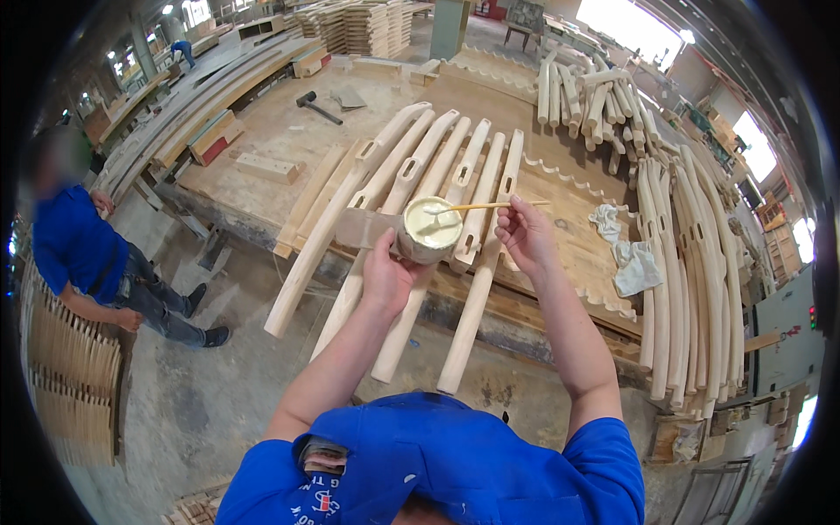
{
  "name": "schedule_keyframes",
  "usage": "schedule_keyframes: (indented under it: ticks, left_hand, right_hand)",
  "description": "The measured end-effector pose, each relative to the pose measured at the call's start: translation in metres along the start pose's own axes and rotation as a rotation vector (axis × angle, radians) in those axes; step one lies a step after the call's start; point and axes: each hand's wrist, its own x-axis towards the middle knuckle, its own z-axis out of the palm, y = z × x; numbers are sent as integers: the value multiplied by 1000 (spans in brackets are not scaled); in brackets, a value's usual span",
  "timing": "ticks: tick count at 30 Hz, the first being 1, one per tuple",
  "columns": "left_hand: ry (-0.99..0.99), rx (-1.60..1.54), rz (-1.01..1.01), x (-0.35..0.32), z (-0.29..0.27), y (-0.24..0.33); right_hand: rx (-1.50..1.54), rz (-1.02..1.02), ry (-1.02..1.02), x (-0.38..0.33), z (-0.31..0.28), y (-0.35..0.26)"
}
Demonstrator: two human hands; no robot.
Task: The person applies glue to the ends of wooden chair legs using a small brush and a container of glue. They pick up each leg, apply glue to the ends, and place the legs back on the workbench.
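My left hand (390, 278) is wrapped round the side of a round pot (422, 250) filled with thick, pale cream paste, perhaps glue. My right hand (527, 236) pinches a thin wooden stick (481, 206), whose coated tip dips into the paste. A flat greyish piece (364, 229) sticks out beside the pot near my left fingers; I cannot tell whether I hold it too. Beneath both hands, several curved wooden legs (302, 276) with oblong slots lie side by side across the bench, their near ends overhanging its edge.
A black mallet (317, 107) and a wooden block (268, 167) lie on the workbench (249, 101). More shaped legs are piled at far right (599, 105) and stacked at right (691, 280), beside white rags (635, 267). A person in blue (83, 241) stands at left.
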Motion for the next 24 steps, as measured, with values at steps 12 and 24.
schedule_keyframes:
  ticks: [12,24]
  left_hand:
    - [-77,149,-135,-21,-14,-4]
    - [-16,51,-205,-33,-37,4]
  right_hand:
    - [-249,-369,-70,-2,-16,-38]
    - [-1005,-640,-170,-12,12,-41]
